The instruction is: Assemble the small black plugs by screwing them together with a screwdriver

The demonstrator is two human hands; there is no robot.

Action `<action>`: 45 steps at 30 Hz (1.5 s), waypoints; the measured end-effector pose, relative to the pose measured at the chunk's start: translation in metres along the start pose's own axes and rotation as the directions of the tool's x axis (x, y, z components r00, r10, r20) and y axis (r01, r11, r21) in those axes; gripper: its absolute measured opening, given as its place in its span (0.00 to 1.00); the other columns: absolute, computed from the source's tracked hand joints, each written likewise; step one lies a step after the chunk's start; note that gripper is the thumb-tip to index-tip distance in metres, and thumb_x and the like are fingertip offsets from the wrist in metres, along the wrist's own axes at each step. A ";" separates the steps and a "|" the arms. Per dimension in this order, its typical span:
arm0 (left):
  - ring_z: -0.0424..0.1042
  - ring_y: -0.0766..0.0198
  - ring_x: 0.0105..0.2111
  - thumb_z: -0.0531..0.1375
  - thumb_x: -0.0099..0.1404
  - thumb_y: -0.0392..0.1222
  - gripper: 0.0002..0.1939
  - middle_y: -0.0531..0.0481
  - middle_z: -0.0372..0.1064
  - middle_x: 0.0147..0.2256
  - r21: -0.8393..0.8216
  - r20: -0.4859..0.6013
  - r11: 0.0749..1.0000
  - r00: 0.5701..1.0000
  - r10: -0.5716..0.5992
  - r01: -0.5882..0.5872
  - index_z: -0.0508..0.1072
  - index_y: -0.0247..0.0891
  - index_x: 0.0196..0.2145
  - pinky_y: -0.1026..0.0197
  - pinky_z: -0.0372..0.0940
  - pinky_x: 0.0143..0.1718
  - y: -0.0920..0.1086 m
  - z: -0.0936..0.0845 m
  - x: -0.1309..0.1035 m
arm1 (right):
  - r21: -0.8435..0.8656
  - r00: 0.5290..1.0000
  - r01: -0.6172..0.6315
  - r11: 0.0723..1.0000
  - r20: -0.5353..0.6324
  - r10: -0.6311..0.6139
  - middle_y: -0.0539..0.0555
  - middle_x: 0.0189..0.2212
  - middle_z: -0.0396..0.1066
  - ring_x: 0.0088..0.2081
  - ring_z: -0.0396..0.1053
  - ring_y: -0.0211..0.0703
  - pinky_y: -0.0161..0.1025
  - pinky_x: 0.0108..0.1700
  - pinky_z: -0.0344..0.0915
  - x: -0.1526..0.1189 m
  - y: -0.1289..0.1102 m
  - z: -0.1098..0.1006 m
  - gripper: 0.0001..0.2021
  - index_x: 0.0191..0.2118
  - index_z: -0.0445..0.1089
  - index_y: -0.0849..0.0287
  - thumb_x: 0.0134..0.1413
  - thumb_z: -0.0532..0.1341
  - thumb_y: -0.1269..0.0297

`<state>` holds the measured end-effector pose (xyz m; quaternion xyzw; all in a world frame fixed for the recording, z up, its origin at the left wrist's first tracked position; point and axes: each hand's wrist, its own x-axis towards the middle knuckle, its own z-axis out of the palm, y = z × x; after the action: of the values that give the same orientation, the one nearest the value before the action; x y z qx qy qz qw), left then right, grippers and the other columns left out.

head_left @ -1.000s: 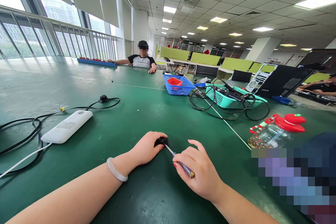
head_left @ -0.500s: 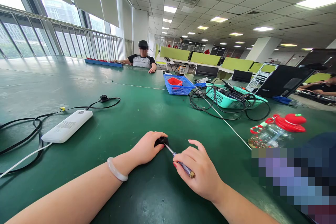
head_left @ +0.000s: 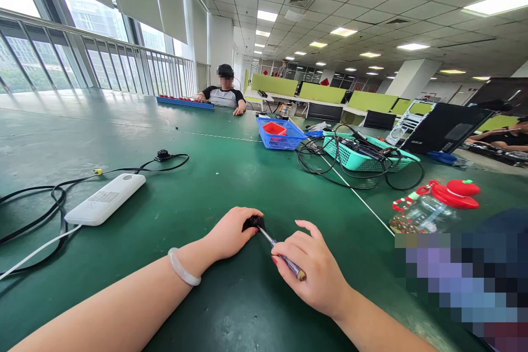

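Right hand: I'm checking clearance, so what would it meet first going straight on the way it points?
The small black part in the left hand: the screwdriver in the right hand points at it. Its tip seems to touch the part, though exact depth is hard to judge.

white oblong device (head_left: 105, 199), lying well left of left hand (head_left: 235, 234) | blue basket (head_left: 284, 143) holding red tray (head_left: 275, 129), ahead of right hand (head_left: 310, 264) | teal basket (head_left: 350, 159) heaped with black cables (head_left: 363, 147), ahead and right of right hand | red-lidded bottle (head_left: 437, 212), right of right hand | co-worker (head_left: 223, 96) at blue strip (head_left: 185, 103), far beyond left hand
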<state>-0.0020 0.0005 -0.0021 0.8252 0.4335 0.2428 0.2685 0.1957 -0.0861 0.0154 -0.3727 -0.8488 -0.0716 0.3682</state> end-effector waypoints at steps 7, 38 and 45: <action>0.67 0.56 0.52 0.58 0.61 0.35 0.18 0.52 0.72 0.50 0.006 0.000 1.000 1.000 0.001 -0.001 0.71 0.44 0.50 0.53 0.61 0.57 0.000 0.000 0.000 | -0.006 1.000 0.003 1.000 0.000 -0.003 0.45 0.25 0.69 0.27 0.63 0.35 0.48 0.57 0.53 0.000 -0.001 0.000 0.04 0.35 0.68 0.56 0.59 0.56 0.71; 0.67 0.56 0.52 0.57 0.61 0.36 0.18 0.51 0.72 0.50 0.006 -0.002 1.000 1.000 0.013 -0.013 0.71 0.44 0.50 0.52 0.61 0.57 -0.001 0.000 -0.001 | -0.024 1.000 0.008 1.000 0.010 -0.008 0.45 0.25 0.69 0.26 0.64 0.35 0.48 0.56 0.55 0.001 -0.002 -0.001 0.05 0.35 0.68 0.55 0.59 0.56 0.70; 0.67 0.56 0.52 0.57 0.62 0.36 0.18 0.51 0.72 0.50 0.013 -0.007 1.000 1.000 0.010 -0.010 0.72 0.44 0.49 0.53 0.62 0.57 0.001 -0.001 0.000 | -0.023 1.000 0.009 1.000 0.009 -0.009 0.45 0.25 0.69 0.26 0.64 0.35 0.48 0.56 0.55 0.001 -0.001 -0.001 0.05 0.35 0.68 0.55 0.60 0.56 0.70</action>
<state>-0.0018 0.0005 -0.0005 0.8282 0.4318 0.2445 0.2605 0.1946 -0.0867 0.0172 -0.3734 -0.8512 -0.0814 0.3598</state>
